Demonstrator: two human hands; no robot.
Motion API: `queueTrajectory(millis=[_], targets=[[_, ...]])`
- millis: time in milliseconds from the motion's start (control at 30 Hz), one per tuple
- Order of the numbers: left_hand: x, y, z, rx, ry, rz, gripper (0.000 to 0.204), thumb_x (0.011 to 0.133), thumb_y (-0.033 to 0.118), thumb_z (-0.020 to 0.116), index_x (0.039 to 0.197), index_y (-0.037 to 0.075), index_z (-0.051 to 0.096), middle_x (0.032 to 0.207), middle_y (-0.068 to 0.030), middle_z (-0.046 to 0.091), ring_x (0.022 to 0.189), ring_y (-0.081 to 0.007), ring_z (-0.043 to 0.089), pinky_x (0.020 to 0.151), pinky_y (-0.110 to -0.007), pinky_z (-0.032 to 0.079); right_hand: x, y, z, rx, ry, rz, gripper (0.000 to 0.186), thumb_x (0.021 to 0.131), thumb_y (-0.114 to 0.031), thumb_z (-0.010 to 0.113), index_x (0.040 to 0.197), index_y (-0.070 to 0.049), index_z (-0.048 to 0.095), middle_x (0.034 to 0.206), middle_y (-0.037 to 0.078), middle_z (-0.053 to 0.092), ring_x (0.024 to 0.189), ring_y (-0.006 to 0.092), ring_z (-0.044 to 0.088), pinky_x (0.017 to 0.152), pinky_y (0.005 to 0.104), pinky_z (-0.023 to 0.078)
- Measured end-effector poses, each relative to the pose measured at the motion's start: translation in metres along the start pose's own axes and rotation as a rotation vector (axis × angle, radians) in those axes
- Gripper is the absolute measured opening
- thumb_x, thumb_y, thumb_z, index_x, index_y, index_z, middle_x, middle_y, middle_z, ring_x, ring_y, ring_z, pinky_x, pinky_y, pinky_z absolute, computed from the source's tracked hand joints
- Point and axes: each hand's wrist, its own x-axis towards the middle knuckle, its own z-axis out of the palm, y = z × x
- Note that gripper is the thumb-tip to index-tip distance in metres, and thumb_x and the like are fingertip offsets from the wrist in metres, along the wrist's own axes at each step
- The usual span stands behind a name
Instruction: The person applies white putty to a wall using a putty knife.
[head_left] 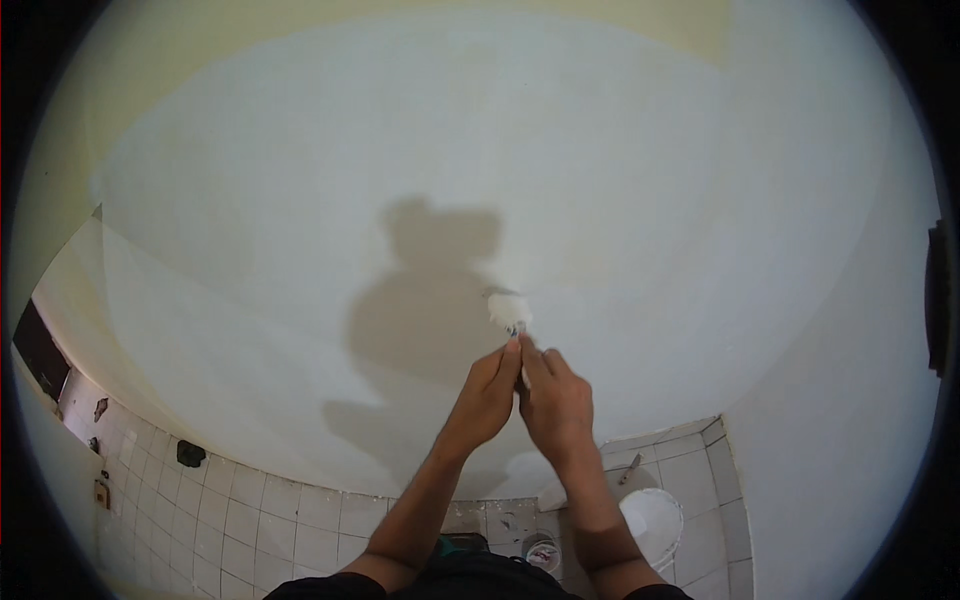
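In front of me, a paintbrush (510,309) with a thick white coating on its head is against the pale wall (640,220). My left hand (483,400) is closed on the handle from the left, its thumb pointing up toward the head. From the other side my right hand (556,400) wraps the same handle, fingers bent. The two hands touch, and they hide most of the handle. A shadow of my head and arms falls on the wall to the left of the brush.
White tiles (240,520) run along the bottom. A white round bucket (655,522) stands at lower right, and a small tub (543,554) is below my arms. Near the lower left lies a dark lump (190,453). A dark fixture (938,300) juts in at the right edge.
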Motion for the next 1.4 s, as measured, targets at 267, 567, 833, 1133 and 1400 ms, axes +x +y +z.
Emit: queueTrajectory(millis=[267,567,833,1133,1400], targets=[[0.003,0.043,0.001,0.078,-0.071,0.176,0.044,0.108,0.033,0.031,0.098,-0.001,0.057,0.084,0.0,0.055,0.079,-0.0088,0.046,0.075,-0.027,0.042,0.019,-0.011,-0.01,0.024,0.264,-0.109,0.052,0.077,0.002,0.066,0.128,-0.004,0.058,0.104,0.013,0.065,0.075,0.0274,0.067,0.057,0.0348,0.055],[-0.029,-0.025,-0.044,0.186,0.002,-0.164,0.046,0.108,0.035,0.031,0.098,-0.002,0.056,0.082,-0.0027,0.056,0.076,-0.0101,0.049,0.07,-0.026,0.044,-0.036,-0.016,0.064,0.002,0.038,0.047,0.061,0.077,-0.004,0.067,0.136,-0.007,0.051,0.106,0.01,0.064,0.072,0.0284,0.067,0.057,0.0372,0.054],[-0.037,-0.005,-0.052,0.16,-0.105,-0.099,0.045,0.108,0.033,0.032,0.098,-0.004,0.056,0.08,-0.0036,0.056,0.075,-0.0117,0.05,0.07,-0.029,0.044,-0.024,-0.047,0.032,0.043,0.069,0.053,0.055,0.072,0.003,0.069,0.126,-0.001,0.06,0.08,0.014,0.059,0.067,0.0313,0.061,0.058,0.0396,0.051],[-0.01,0.045,-0.051,0.027,-0.053,0.25,0.038,0.108,0.026,0.034,0.092,-0.003,0.053,0.073,-0.0096,0.052,0.067,-0.015,0.046,0.064,-0.031,0.042,0.025,-0.071,0.014,0.042,0.292,-0.081,0.054,0.071,0.009,0.069,0.123,0.0,0.062,0.083,0.014,0.06,0.068,0.0285,0.062,0.058,0.0359,0.051],[-0.047,-0.017,-0.096,0.204,-0.019,-0.037,0.041,0.108,0.028,0.032,0.091,-0.003,0.053,0.071,-0.005,0.05,0.07,-0.0111,0.046,0.066,-0.03,0.043,-0.03,-0.072,0.077,-0.008,0.018,0.019,0.06,0.072,0.002,0.069,0.13,-0.001,0.056,0.09,0.013,0.06,0.067,0.0276,0.064,0.055,0.0357,0.052]])
